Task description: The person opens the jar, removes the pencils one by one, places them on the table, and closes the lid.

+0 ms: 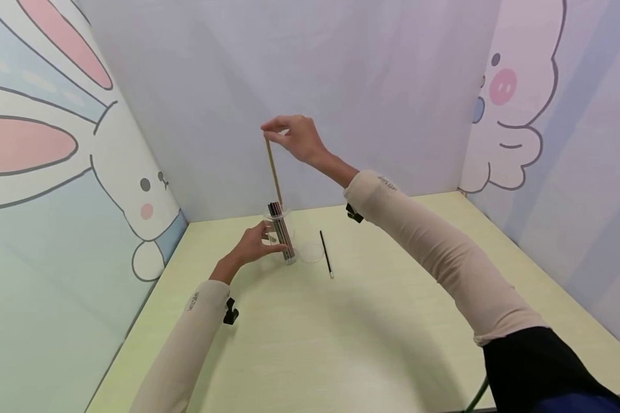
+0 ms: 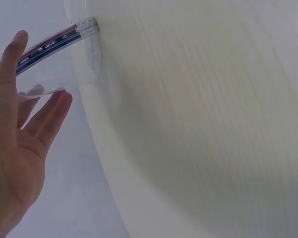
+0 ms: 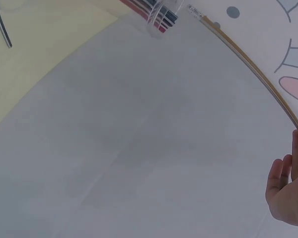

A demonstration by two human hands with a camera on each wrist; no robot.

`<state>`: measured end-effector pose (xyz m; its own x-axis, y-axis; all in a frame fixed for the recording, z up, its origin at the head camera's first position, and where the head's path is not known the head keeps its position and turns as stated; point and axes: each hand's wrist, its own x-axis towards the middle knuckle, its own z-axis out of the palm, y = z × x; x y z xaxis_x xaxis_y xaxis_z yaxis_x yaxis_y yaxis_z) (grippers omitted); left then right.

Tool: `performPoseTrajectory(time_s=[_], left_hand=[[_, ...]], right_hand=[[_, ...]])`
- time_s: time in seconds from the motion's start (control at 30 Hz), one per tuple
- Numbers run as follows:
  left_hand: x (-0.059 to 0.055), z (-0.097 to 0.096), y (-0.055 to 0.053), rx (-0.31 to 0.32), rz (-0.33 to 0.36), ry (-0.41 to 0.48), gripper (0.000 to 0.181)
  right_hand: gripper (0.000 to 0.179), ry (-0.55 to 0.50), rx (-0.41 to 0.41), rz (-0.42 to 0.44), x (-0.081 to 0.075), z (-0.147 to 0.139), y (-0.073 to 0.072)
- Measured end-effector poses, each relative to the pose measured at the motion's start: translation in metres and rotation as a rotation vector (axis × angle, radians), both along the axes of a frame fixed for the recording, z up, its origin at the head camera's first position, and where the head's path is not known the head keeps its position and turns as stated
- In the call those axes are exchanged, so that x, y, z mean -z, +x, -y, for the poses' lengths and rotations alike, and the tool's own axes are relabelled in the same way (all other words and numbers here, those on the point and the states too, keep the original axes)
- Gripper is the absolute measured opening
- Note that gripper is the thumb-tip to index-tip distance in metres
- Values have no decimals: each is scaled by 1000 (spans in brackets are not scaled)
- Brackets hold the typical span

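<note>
My left hand (image 1: 251, 245) grips a clear plastic cylinder (image 1: 270, 229), thumb on the near side and fingers round the far side. Inside it several dark pencils (image 1: 284, 235) lean together; in the left wrist view their silvery eraser ends (image 2: 87, 27) point down at the cylinder's base. High above the rim, my right hand (image 1: 301, 137) pinches the top of a long gold-coloured pencil (image 1: 274, 170). It hangs nearly upright, its lower eraser end (image 3: 194, 12) close to the mouth of the cylinder in the right wrist view.
A black pencil (image 1: 326, 255) with a pale end lies on the pale wooden table (image 1: 299, 332). Between it and the cylinder lies a clear round disc (image 1: 311, 252). Printed panels (image 1: 150, 189) enclose the table at the sides, with a plain back wall (image 1: 392, 115).
</note>
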<state>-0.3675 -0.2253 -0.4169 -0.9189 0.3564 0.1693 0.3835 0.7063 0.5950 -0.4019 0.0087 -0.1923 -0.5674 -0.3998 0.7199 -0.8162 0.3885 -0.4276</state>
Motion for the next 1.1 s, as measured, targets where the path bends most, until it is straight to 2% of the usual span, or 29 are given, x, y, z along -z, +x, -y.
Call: performPoseTrajectory(time_s=[0.27,0.5,0.67,1.1], left_hand=[[-2,1,-4,-12,26,7,93],[-6,1,0,-37,46,-6,84],[-8,0,0,-31,51,-16,82],[-15,-4,-1,11,101,-19,78]], right_hand=[[23,-56,19,54,0,-9,-4],[23,-60,43,85,12,-21,-10],[23,-45,58,111,32,-35,-14],[25,24,115,236,100,-73,-27]])
